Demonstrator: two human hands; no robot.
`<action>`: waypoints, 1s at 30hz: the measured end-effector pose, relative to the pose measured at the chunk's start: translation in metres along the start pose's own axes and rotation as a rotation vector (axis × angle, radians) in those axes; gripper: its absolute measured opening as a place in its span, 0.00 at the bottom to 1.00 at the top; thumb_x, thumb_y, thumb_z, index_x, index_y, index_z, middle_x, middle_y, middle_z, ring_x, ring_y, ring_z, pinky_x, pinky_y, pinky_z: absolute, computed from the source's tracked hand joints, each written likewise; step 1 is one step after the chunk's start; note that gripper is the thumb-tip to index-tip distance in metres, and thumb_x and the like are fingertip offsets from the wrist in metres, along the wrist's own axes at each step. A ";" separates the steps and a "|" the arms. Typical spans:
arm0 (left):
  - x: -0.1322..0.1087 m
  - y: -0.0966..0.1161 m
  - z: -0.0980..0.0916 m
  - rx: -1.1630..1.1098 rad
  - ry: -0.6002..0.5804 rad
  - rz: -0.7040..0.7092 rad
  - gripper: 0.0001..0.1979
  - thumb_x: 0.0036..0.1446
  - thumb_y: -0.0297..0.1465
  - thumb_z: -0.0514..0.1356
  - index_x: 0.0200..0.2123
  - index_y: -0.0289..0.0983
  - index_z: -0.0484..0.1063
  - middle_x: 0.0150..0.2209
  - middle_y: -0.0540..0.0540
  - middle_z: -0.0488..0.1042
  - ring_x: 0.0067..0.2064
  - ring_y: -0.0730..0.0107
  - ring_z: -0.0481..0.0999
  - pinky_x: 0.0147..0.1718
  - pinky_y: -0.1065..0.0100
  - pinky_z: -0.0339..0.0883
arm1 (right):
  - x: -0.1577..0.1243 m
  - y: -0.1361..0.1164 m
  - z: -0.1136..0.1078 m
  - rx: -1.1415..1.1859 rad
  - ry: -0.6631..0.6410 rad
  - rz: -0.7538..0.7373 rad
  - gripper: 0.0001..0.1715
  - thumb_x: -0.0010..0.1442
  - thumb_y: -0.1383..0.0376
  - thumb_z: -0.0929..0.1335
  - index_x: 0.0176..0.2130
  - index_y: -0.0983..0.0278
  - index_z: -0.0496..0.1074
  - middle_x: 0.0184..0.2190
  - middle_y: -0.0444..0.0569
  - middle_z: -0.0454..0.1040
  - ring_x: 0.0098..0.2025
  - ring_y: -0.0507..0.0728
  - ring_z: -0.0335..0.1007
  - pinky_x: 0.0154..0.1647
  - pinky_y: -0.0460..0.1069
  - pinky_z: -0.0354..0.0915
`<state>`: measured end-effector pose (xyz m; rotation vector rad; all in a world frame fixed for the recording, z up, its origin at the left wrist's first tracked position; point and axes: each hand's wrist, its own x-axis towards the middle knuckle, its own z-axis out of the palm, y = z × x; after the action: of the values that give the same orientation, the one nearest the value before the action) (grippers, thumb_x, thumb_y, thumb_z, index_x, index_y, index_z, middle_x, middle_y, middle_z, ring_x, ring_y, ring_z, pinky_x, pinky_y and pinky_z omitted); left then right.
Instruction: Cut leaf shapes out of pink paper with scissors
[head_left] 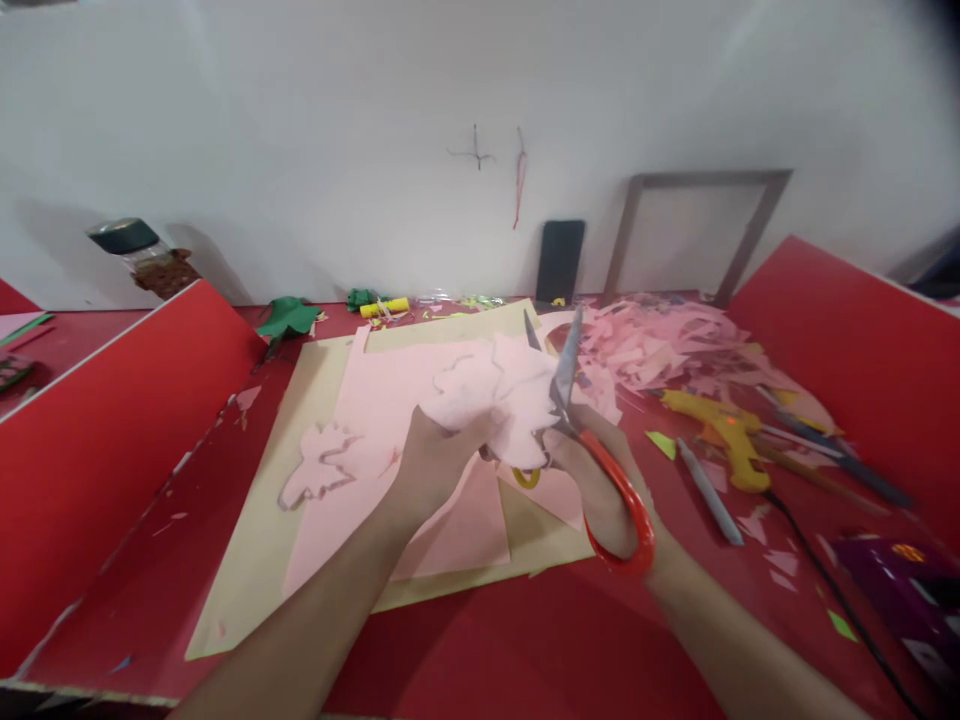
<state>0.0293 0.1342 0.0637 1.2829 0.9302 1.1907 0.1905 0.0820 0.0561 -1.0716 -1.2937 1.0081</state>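
Observation:
My left hand (446, 455) grips a pale pink paper piece (499, 395) with pencilled, scalloped outlines, its thumb on top. My right hand (600, 460) is closed round the scissors (619, 510), which have red handles. Their blades are spread and point away from me, at the right edge of the paper piece. Under both hands lie pink sheets (382, 400) on a larger cream sheet (247, 570). A cut pink shape with a wavy edge (319, 465) rests at the left of the sheets. Part of a yellow ring (527, 478) shows beneath the held paper.
Pink paper scraps (652, 340) are heaped at the back right. A yellow glue gun (724, 430) and a grey marker (709, 490) lie right of my hands. Red dividers (112, 440) flank the work area. A dark phone (561, 262) leans on the back wall.

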 end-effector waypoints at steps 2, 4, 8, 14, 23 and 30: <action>-0.001 0.000 0.001 0.008 0.002 -0.024 0.13 0.48 0.37 0.72 0.24 0.36 0.75 0.21 0.49 0.73 0.25 0.70 0.71 0.23 0.68 0.68 | 0.001 0.001 -0.002 -0.005 0.009 0.009 0.10 0.66 0.58 0.67 0.36 0.62 0.70 0.29 0.44 0.71 0.32 0.53 0.66 0.34 0.47 0.65; -0.002 -0.001 0.002 0.014 0.005 -0.042 0.13 0.47 0.37 0.73 0.23 0.36 0.76 0.22 0.48 0.74 0.25 0.69 0.72 0.24 0.67 0.69 | 0.001 0.001 -0.002 -0.015 0.021 0.028 0.10 0.65 0.58 0.67 0.34 0.62 0.69 0.28 0.43 0.70 0.31 0.53 0.66 0.33 0.46 0.64; -0.003 -0.004 0.001 0.034 -0.006 -0.045 0.12 0.47 0.36 0.73 0.22 0.36 0.76 0.22 0.47 0.76 0.26 0.68 0.74 0.27 0.65 0.72 | 0.002 -0.002 0.000 -0.044 0.076 0.031 0.10 0.63 0.59 0.67 0.33 0.61 0.67 0.27 0.42 0.68 0.30 0.52 0.63 0.32 0.45 0.63; -0.003 -0.008 0.001 0.039 -0.023 -0.019 0.12 0.49 0.34 0.71 0.21 0.36 0.75 0.22 0.48 0.76 0.26 0.69 0.74 0.28 0.66 0.72 | 0.004 -0.001 0.000 -0.007 0.072 0.019 0.06 0.63 0.62 0.67 0.35 0.61 0.69 0.26 0.41 0.67 0.29 0.51 0.62 0.32 0.45 0.62; 0.004 -0.004 -0.002 0.047 0.089 0.020 0.11 0.44 0.34 0.74 0.26 0.34 0.77 0.24 0.49 0.77 0.26 0.72 0.73 0.25 0.71 0.71 | 0.009 0.000 -0.007 -0.007 -0.035 0.035 0.16 0.64 0.57 0.67 0.28 0.61 0.64 0.22 0.41 0.64 0.24 0.50 0.62 0.27 0.47 0.61; 0.017 -0.009 -0.018 0.002 0.150 0.055 0.14 0.54 0.40 0.69 0.30 0.34 0.77 0.23 0.49 0.76 0.23 0.71 0.74 0.22 0.70 0.73 | 0.011 0.005 -0.016 0.007 -0.172 0.110 0.17 0.64 0.55 0.68 0.46 0.65 0.71 0.25 0.41 0.64 0.23 0.50 0.60 0.24 0.47 0.58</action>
<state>0.0165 0.1554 0.0547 1.2406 1.0103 1.3433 0.2074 0.0937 0.0536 -1.0785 -1.3793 1.2084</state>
